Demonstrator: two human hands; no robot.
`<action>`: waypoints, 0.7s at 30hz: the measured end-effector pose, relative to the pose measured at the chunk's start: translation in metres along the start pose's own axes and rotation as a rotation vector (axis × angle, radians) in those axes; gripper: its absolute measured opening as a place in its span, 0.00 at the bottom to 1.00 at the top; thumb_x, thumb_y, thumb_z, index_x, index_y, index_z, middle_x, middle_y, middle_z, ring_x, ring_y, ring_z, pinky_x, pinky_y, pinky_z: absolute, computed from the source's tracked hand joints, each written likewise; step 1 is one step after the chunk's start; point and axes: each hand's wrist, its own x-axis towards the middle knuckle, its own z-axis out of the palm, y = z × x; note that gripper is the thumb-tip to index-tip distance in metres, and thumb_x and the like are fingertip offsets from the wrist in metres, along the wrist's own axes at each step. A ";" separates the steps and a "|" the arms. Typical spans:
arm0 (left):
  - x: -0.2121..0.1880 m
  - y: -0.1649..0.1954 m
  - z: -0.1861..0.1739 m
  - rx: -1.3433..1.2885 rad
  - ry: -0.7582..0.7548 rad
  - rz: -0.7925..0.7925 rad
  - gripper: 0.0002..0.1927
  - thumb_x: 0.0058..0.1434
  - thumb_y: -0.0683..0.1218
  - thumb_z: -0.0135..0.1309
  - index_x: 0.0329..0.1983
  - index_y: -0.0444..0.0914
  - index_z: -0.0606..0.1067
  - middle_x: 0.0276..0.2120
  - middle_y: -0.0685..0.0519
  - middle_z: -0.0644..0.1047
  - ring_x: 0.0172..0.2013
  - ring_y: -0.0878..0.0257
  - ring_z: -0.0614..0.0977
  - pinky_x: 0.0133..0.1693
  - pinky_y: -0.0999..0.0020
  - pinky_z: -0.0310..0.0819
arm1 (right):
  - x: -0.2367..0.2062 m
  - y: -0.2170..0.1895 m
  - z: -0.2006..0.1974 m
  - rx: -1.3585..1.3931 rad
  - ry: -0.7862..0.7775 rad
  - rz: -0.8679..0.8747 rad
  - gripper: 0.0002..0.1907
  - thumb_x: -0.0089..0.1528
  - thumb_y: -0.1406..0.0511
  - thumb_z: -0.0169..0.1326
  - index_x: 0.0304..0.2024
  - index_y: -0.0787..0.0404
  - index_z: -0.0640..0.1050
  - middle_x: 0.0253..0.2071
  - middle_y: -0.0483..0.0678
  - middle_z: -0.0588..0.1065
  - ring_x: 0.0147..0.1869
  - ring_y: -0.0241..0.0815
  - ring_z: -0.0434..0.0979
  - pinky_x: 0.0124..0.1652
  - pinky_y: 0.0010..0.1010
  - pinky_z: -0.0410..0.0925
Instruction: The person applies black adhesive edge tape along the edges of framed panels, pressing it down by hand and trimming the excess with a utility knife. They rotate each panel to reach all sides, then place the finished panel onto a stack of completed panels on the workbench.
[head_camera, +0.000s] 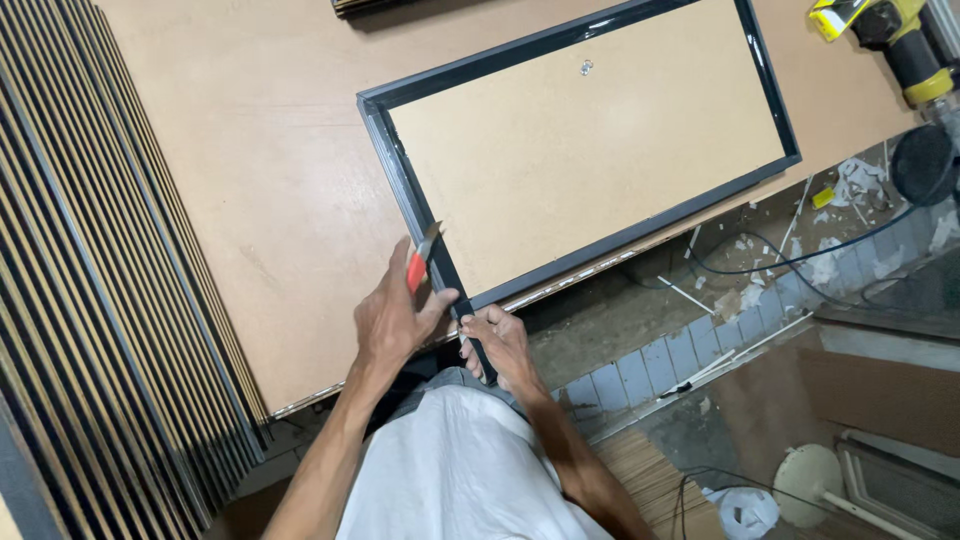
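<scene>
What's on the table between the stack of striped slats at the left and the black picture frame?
Nothing: in the head view, only bare brown tabletop separates the slats from the frame.

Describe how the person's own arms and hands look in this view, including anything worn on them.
Both forearms are bare, with no sleeves reaching them. The left hand and right hand wear no gloves; no watch, ring or wristband shows. The arms are lean. A white garment covers the body below them.
</scene>
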 end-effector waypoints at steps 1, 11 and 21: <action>0.006 0.002 0.010 -0.031 -0.022 -0.029 0.55 0.46 0.58 0.70 0.72 0.36 0.55 0.37 0.38 0.81 0.29 0.42 0.84 0.28 0.49 0.77 | -0.006 -0.002 0.000 -0.014 0.000 -0.005 0.09 0.64 0.65 0.56 0.37 0.66 0.75 0.20 0.51 0.74 0.15 0.36 0.71 0.14 0.27 0.64; 0.013 0.033 0.013 -0.015 -0.016 -0.130 0.56 0.45 0.54 0.70 0.75 0.44 0.53 0.39 0.40 0.79 0.32 0.44 0.83 0.31 0.50 0.77 | -0.039 -0.073 -0.072 0.084 -0.084 -0.229 0.08 0.66 0.69 0.55 0.34 0.68 0.73 0.19 0.53 0.75 0.15 0.36 0.71 0.14 0.25 0.63; 0.118 0.155 0.130 -0.305 0.188 -0.169 0.28 0.60 0.52 0.62 0.60 0.35 0.71 0.33 0.42 0.81 0.29 0.50 0.81 0.33 0.55 0.75 | 0.043 -0.208 -0.230 -0.036 -0.223 -0.230 0.06 0.66 0.70 0.52 0.38 0.70 0.74 0.21 0.54 0.76 0.16 0.37 0.73 0.14 0.25 0.65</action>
